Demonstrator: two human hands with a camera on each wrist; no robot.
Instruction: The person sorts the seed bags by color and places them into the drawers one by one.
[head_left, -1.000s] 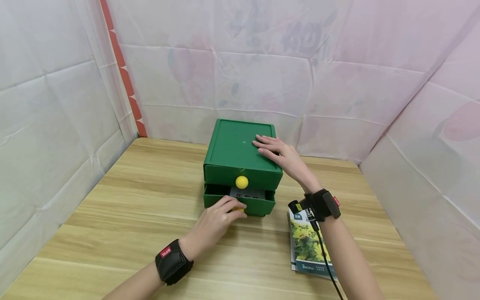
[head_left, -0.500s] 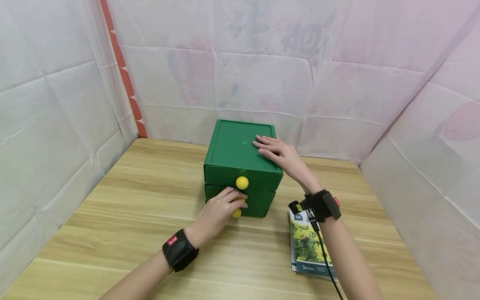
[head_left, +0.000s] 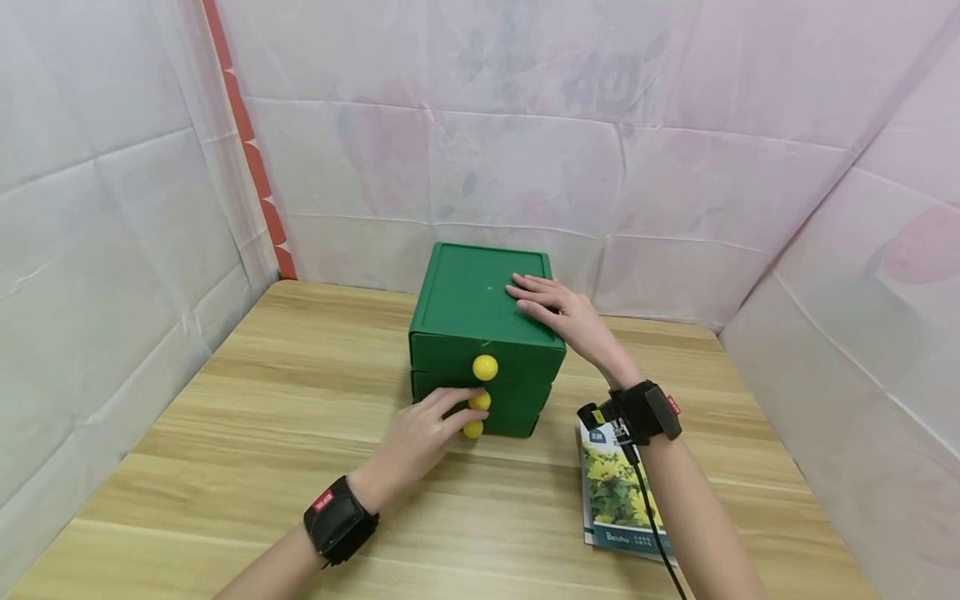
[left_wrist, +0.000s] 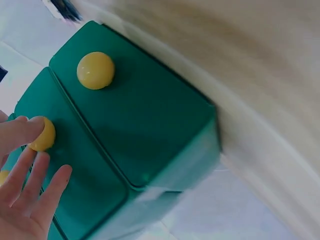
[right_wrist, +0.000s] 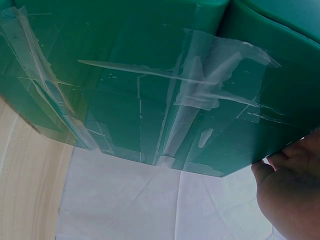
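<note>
At the front face of the green drawer box (head_left: 483,312), near the back middle of the wooden table (head_left: 300,433), the left hand (head_left: 416,437) sits just ahead of the closed drawers with fingers nearly straight, fingertips (left_wrist: 30,131) touching the middle yellow knob (head_left: 480,401) rather than wrapped around it; nothing is held. Top knob (head_left: 485,367) is directly above that one, bottom knob (head_left: 473,429) directly below, so all three stack in a vertical line up the front and the drawers slide along the axis toward the person. All three drawer fronts look flush with the box. The knobs lie straight ahead of the left fingertips, well within that hand's reach; the left is clearly the nearer hand to them. The right hand (head_left: 558,310) lies flat, palm down, on the right part of the box top, fingers extended, pressing or resting there, gripping nothing. A booklet (head_left: 618,492) with a yellow-flower cover lies on the table right of the box, partly under the right forearm, apart from both hands.
</note>
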